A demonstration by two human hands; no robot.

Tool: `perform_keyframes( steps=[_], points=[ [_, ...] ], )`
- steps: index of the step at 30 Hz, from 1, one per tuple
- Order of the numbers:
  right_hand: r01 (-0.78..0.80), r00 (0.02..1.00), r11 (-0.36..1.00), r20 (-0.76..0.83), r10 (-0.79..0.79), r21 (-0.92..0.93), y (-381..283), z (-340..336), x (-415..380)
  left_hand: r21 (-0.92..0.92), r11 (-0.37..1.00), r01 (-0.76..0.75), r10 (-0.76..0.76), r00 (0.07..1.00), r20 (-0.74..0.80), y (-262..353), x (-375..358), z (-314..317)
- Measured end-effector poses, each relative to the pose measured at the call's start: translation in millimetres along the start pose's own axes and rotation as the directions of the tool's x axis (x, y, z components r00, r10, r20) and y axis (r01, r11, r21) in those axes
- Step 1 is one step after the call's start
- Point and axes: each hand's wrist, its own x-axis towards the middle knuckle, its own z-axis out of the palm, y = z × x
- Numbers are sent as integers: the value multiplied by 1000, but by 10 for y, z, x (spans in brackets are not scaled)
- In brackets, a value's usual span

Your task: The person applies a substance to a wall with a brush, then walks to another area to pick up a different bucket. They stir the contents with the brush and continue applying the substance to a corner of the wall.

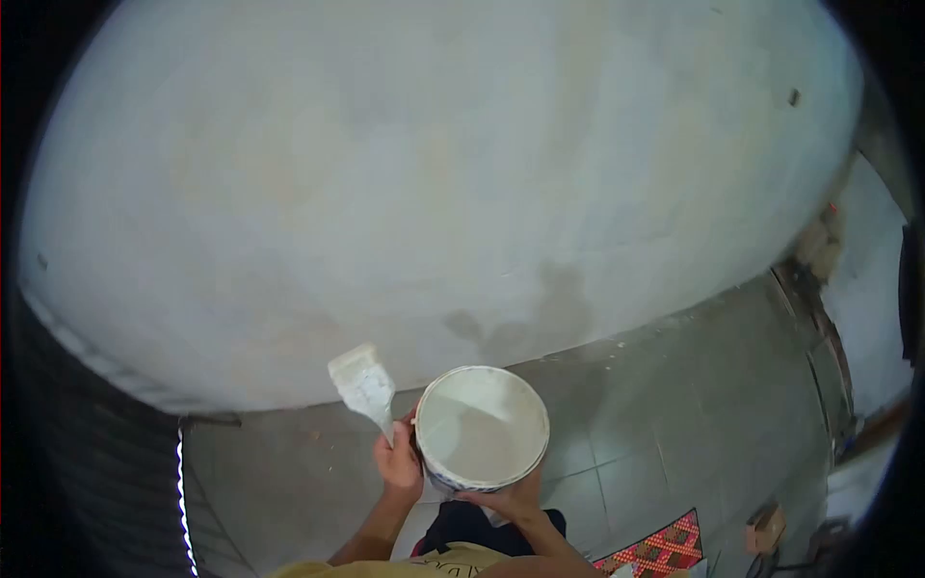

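Observation:
My left hand point(396, 464) is closed round the handle of a wide paintbrush point(366, 382). Its bristles point up and away from me, and white paint coats the brush. The same hand is right at the left side of a round paint bucket point(433, 471), which is pale inside with whitish paint. My right hand point(513, 498) supports this bucket from below on its near right side, with the fingers partly hidden under it. The bucket is held in front of my body, its open top facing up.
A large whitish wall point(385, 193) with faint patches rises ahead. Grey tiles point(617, 472) cover the floor. A red patterned mat point(665, 544) and a small cardboard box point(765, 528) lie at the lower right. Dark corrugated sheeting point(87, 433) stands at the left.

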Motion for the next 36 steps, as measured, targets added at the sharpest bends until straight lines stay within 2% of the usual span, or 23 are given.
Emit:
perform_keyframes(
  steps=[1,3,6,8,9,10,11,12,13,14,15,17,18,19,21,22,24,26,28,30,33,34,36],
  points=[
    [-92,995,994,-42,89,-67,-182,-298,-87,3,1000,18,-18,999,36,51,-135,302],
    [5,983,990,-180,-31,-141,-458,-815,88,16,999,46,-48,955,294,54,-20,967],
    [68,950,995,-299,-85,-68,-551,-1614,-10,55,989,134,-145,901,408,-153,-116,1769],
    [65,908,966,-387,-162,-251,-759,-2103,-456,120,973,199,-231,876,423,-241,-658,2000],
    [83,919,970,-358,-163,-228,-811,-2489,-349,70,953,295,-299,877,376,-340,-728,2226],
    [126,925,926,-296,-240,-356,-915,-2806,-448,36,915,401,-384,842,378,-414,-854,2359],
    [137,925,868,-252,-284,-477,-965,-2845,-436,78,908,413,-408,821,400,-464,-768,2387],
    [122,917,878,-285,-278,-463,-1086,-3085,-677,49,888,457,-447,834,324,-570,-1083,2516],
    [149,919,806,-221,-327,-574,-1224,-3329,-857,9,874,485,-471,843,262,-659,-1321,2639],
    [157,926,720,-152,-345,-676,-1390,-3489,-1165,-37,872,489,-463,846,265,-664,-1668,2711],
    [128,929,725,-174,-327,-677,-1580,-3571,-1512,-17,861,508,-486,832,268,-588,-2055,2670],
    [85,959,776,-161,-235,-625,-1266,-4519,-24,88,870,486,-493,845,207,-1102,-966,3939],
    [88,952,760,-169,-253,-644,-1446,-4706,-173,33,863,503,-489,819,298,-1116,-1155,4082],
    [77,950,790,-196,-244,-608,-1246,-5247,0,27,863,504,-487,818,307,-1621,-1062,4549],
    [73,941,792,-220,-255,-606,-1414,-4817,-1254,30,829,559,-534,774,340,-1598,-1961,3752],
    [27,936,793,-263,-234,-608,-1521,-4868,-1542,6,812,583,-537,743,400,-1535,-2265,3807],
    [-13,957,832,-247,-150,-555,-1015,-5958,235,-27,789,614,-579,756,306,-2347,-979,5098],
    [-62,926,856,-349,-142,-513,-504,-7484,2230,8,764,646,-614,722,320,-3309,514,7121],
    [-72,925,826,-348,-154,-559,-614,-7675,1173,-8,726,687,-661,701,268,-3507,-557,6900],
    [-105,919,804,-367,-146,-585,-808,-7647,-128,8,731,683,-650,692,315,-3568,-1697,6605],
    [-129,888,768,-418,-193,-628,-1659,-9064,-718,122,717,687,-672,634,381,-3362,-2954,8212],
    [-171,856,731,-466,-221,-660,-1067,-9333,283,217,680,700,-715,569,407,-3923,-1975,8731],
    [-197,813,650,-493,-310,-734,-1043,-9730,372,355,665,657,-737,502,452,-4471,-1802,9127]
  ],
)
